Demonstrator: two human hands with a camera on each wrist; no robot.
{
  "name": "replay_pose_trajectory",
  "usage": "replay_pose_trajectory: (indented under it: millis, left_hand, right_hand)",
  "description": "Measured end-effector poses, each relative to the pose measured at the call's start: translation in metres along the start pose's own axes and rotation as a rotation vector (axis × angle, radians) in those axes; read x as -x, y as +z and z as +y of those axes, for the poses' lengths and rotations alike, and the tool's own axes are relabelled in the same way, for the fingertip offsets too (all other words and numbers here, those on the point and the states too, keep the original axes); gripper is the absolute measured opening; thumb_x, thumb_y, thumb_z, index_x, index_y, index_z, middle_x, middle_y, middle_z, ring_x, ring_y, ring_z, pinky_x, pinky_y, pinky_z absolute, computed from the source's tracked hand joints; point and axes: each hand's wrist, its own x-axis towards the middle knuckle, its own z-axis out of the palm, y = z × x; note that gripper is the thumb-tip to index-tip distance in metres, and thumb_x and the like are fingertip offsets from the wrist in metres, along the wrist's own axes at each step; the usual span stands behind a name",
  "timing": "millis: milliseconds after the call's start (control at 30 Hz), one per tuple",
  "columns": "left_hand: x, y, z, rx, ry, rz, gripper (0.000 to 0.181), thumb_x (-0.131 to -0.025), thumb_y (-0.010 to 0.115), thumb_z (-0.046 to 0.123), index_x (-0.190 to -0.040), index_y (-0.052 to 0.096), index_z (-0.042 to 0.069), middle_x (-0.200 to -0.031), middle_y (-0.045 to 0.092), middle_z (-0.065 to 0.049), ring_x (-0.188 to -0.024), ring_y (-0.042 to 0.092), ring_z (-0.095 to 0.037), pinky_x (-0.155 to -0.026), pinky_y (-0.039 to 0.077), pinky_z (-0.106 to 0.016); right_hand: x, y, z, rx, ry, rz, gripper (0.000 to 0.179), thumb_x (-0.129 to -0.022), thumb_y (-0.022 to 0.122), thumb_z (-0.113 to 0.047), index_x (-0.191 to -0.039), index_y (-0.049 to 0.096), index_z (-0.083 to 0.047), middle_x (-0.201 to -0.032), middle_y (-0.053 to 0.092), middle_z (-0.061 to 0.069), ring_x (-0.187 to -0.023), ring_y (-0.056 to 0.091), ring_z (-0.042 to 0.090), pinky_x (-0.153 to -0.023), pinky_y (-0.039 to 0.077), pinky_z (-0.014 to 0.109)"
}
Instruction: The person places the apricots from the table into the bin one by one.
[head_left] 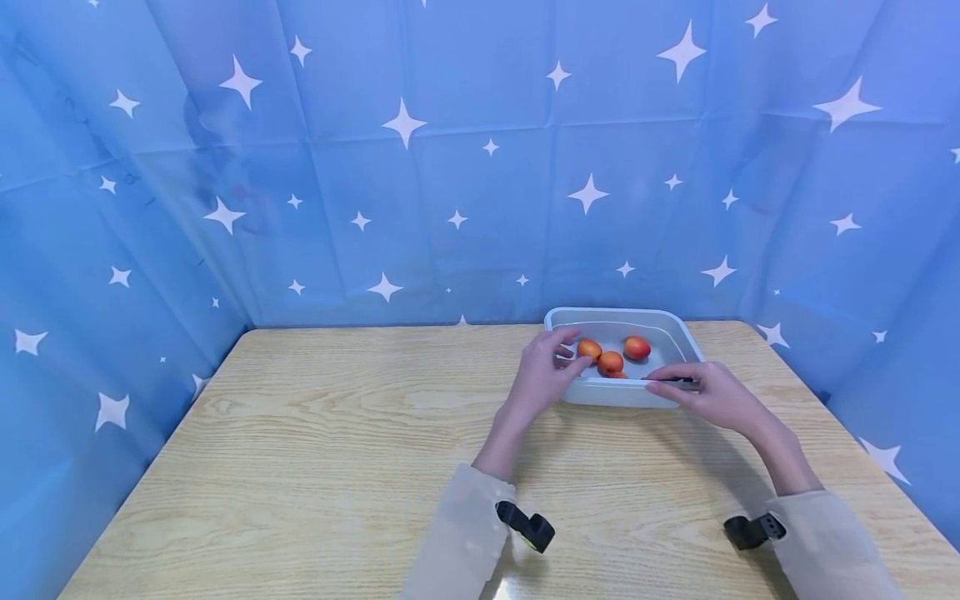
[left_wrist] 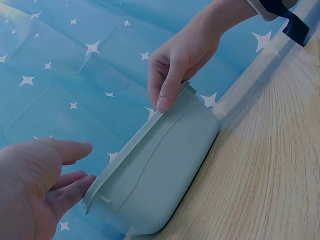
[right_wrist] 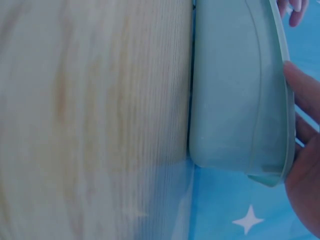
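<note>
A pale grey-green plastic basin (head_left: pixel 622 395) sits at the far edge of the table, right of centre. Inside it lie several orange-red fruits that look like apricots (head_left: pixel 637 348), one half hidden behind the front wall. My left hand (head_left: pixel 546 367) is at the basin's left front corner, its fingers over the inside and spread apart, holding no fruit. In the left wrist view, fingertips of that left hand (left_wrist: pixel 35 182) reach the rim. My right hand (head_left: pixel 708 390) pinches the rim at the right front corner, thumb outside and fingers over the inner side.
The light wood-grain table (head_left: pixel 337 450) extends to the left and in front of the basin. A blue curtain with white stars (head_left: pixel 450 183) hangs behind and along both sides. Dark wrist cameras (head_left: pixel 527 525) are worn on both sleeves.
</note>
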Motion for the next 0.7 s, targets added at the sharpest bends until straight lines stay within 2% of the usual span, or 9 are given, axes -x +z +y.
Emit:
replay_pose_trajectory:
  millis: [167,367,700]
  left_hand:
    - [0.0003,-0.0005,0.0005,0.002,0.011,0.005,0.04,-0.093,0.075,0.012,-0.13,0.065,0.004,-0.115,0.066,-0.012,-0.095,0.069,-0.018,-0.079,0.054,-0.016]
    - [0.002,-0.0035,0.0025,0.015,0.029,0.0,0.038,-0.094,0.074,0.011,-0.13,0.065,0.003,-0.117,0.065,-0.012,-0.099,0.069,-0.023,-0.082,0.056,-0.02]
    - [0.0031,-0.0075,0.0017,-0.008,0.024,-0.007,0.036,-0.095,0.072,0.012,-0.13,0.066,0.005,-0.12,0.065,-0.012,-0.1,0.069,-0.025,-0.082,0.053,-0.016]
  right_hand:
    - [-0.0007,-0.0009,-0.0021,-0.006,0.007,-0.01,0.018,-0.095,0.073,-0.023,-0.108,0.078,-0.012,-0.098,0.075,-0.002,-0.076,0.061,0.007,-0.063,0.05,0.026]
    - [-0.0014,-0.0017,-0.0015,0.004,0.009,-0.018,0.019,-0.096,0.072,-0.024,-0.109,0.078,-0.012,-0.099,0.075,-0.001,-0.08,0.063,0.007,-0.066,0.052,0.027]
    - [0.0004,-0.0018,-0.0021,-0.013,0.022,-0.025,0.025,-0.096,0.071,-0.024,-0.114,0.076,-0.007,-0.104,0.074,0.005,-0.075,0.059,0.008,-0.061,0.046,0.026]
